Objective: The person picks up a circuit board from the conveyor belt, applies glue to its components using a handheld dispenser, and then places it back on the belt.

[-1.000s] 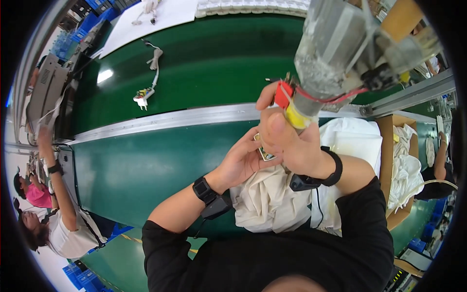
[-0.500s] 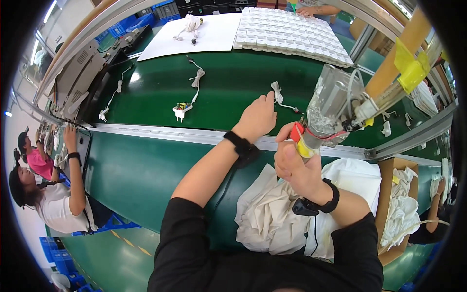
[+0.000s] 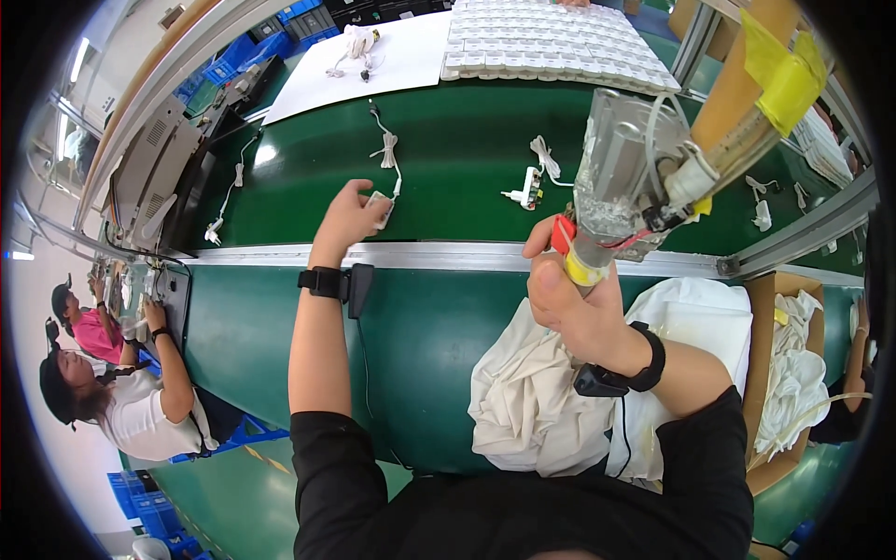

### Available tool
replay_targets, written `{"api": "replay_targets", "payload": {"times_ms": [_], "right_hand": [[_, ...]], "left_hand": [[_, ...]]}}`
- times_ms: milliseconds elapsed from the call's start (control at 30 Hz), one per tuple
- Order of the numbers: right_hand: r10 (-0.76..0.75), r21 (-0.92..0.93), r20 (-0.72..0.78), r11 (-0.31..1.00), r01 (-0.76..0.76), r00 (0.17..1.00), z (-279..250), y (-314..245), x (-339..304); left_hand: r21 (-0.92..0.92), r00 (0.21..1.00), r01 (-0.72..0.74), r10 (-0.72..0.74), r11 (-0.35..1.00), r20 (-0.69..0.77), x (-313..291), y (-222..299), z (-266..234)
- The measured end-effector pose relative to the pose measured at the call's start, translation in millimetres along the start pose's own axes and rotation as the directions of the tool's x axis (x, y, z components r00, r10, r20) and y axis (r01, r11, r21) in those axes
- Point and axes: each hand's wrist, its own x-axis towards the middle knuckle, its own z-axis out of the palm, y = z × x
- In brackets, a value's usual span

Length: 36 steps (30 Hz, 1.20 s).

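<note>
My left hand (image 3: 347,222) reaches to the belt's front edge, its fingers closed on a white plug adapter (image 3: 379,211). A white cord (image 3: 389,154), tied in a bundle, runs from this adapter to a dark connector farther back. My right hand (image 3: 579,303) is wrapped round a gun-like tool (image 3: 597,224) with a red trigger, a yellow-taped end and a clear-plastic-and-foil body. Left of the tool's body lies another white plug adapter (image 3: 530,189), prongs to the left, coloured components exposed. Its bundled cord (image 3: 543,154) lies behind it.
A metal rail (image 3: 448,253) borders the belt. White cloth (image 3: 532,397) lies by my right forearm, beside a cardboard box (image 3: 758,373). Rows of white parts (image 3: 560,42) and a white sheet (image 3: 401,56) stand behind. A taped pole (image 3: 747,70) slants above. Co-workers (image 3: 140,401) sit left.
My left hand has moved left from beside the right-hand adapter to the other one and closed on it. The right-hand adapter now shows. My right hand keeps hold of the tool.
</note>
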Motion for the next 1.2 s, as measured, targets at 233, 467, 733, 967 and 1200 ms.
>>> {"api": "replay_targets", "payload": {"times_ms": [233, 467, 733, 967, 1200], "right_hand": [[-0.014, -0.047, -0.045, 0.999, 0.012, 0.999, 2, -3, 6], [-0.056, -0.07, -0.11, 0.996, 0.049, 0.992, -4, -10, 16], [-0.068, -0.126, -0.112, 0.991, 0.054, 0.991, -18, -6, 20], [-0.102, -0.145, -0.093, 0.986, 0.087, 0.99, -14, 0, 19], [-0.097, -0.093, -0.111, 0.992, 0.087, 0.989, -13, 2, 18]], "left_hand": [[-0.729, 0.961, 0.128, 0.098, 0.672, 0.259, -60, 40, 54], [-0.812, 0.775, 0.496, 0.265, 0.306, 0.574, -140, 39, 138], [-0.778, 0.638, 0.49, 0.447, 0.393, 0.627, -159, 39, 162], [-0.799, 0.629, 0.476, 0.492, 0.368, 0.602, -160, 38, 162], [-0.799, 0.624, 0.468, 0.499, 0.377, 0.601, -161, 36, 160]]}}
